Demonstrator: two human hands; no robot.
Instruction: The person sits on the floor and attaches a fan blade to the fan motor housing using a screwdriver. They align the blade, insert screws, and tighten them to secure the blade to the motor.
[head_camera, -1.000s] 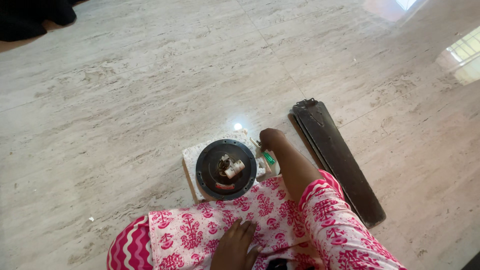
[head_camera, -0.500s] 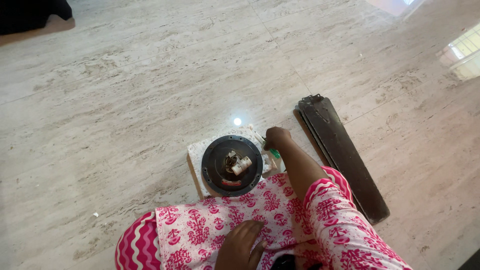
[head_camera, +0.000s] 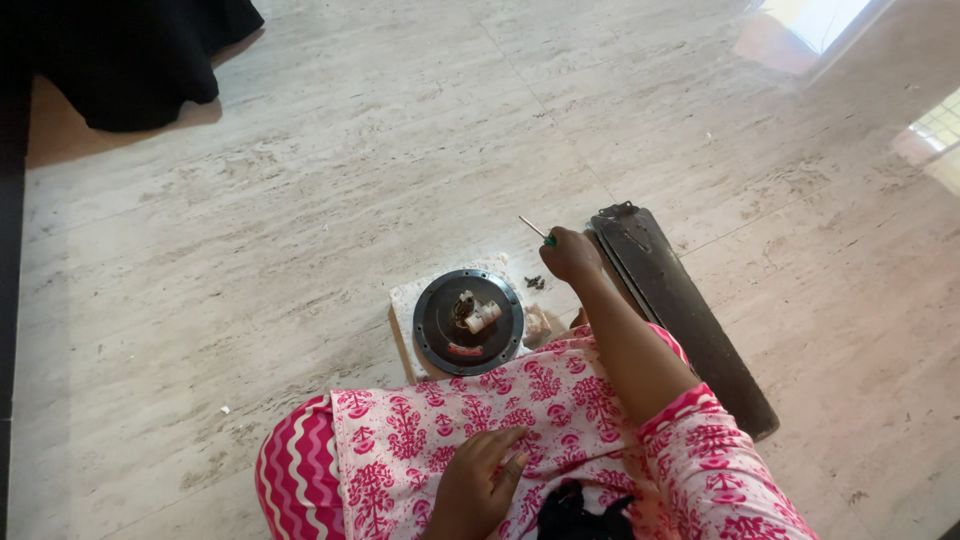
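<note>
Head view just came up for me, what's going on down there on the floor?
A person in pink patterned clothing sits on the pale stone floor. The right hand grips a green-handled screwdriver, lifted above a few small dark screws. A round black fan motor housing rests on a white pad in front of them, with dark fan blades stacked to its right. The left hand rests flat on the lap, holding nothing.
</note>
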